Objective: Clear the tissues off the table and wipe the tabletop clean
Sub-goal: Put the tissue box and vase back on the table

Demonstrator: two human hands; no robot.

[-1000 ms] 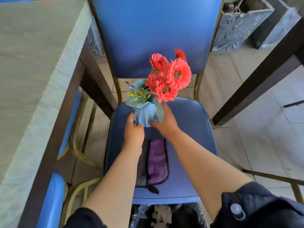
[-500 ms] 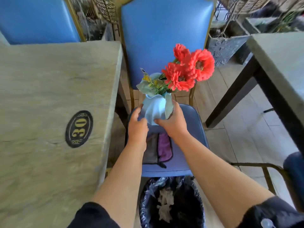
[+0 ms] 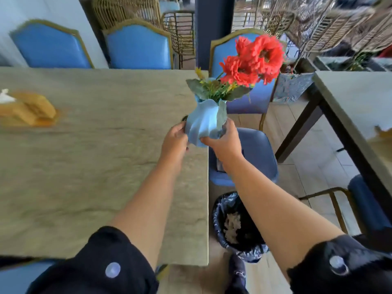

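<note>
Both my hands hold a light blue vase (image 3: 204, 124) with red flowers (image 3: 253, 60) above the right edge of the stone-look table (image 3: 95, 166). My left hand (image 3: 175, 143) grips the vase's left side and my right hand (image 3: 224, 143) grips its lower right. A wooden tissue box (image 3: 29, 111) with a white tissue (image 3: 6, 96) poking out sits blurred at the table's far left. Crumpled tissues (image 3: 232, 228) lie in a black-lined bin (image 3: 237, 247) on the floor beside the table.
A blue chair (image 3: 254, 158) stands right of the table, with something dark lying on its seat. More blue chairs (image 3: 137, 47) line the far side. A second table (image 3: 356, 107) stands at the right, across a tiled aisle.
Both hands have carried the vase up from over the chair seat and leftward to the table's right edge. The view has swung up and left, bringing the tabletop and tissue box into sight.
</note>
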